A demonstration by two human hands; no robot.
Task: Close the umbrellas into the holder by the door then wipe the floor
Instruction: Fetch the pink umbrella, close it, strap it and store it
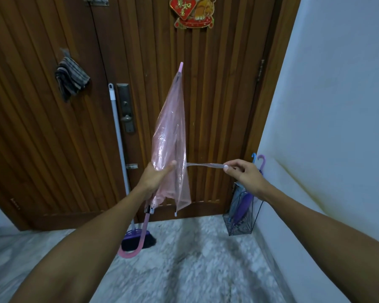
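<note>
Left hand (157,174) grips folded pink umbrella (171,136), tip up, before the door (217,106). Right hand (242,171) pinches its strap (204,165), pulled taut sideways. Holder (241,217) stands in the floor corner by the wall.

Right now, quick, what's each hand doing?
Left hand: closed around the pink umbrella.
Right hand: pinching the umbrella's strap, pulled out sideways.

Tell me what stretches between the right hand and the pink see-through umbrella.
In the head view, only the umbrella's thin clear closing strap spans the gap, pulled taut from the folded pink see-through umbrella to the right hand; the wooden door stands behind.
</note>
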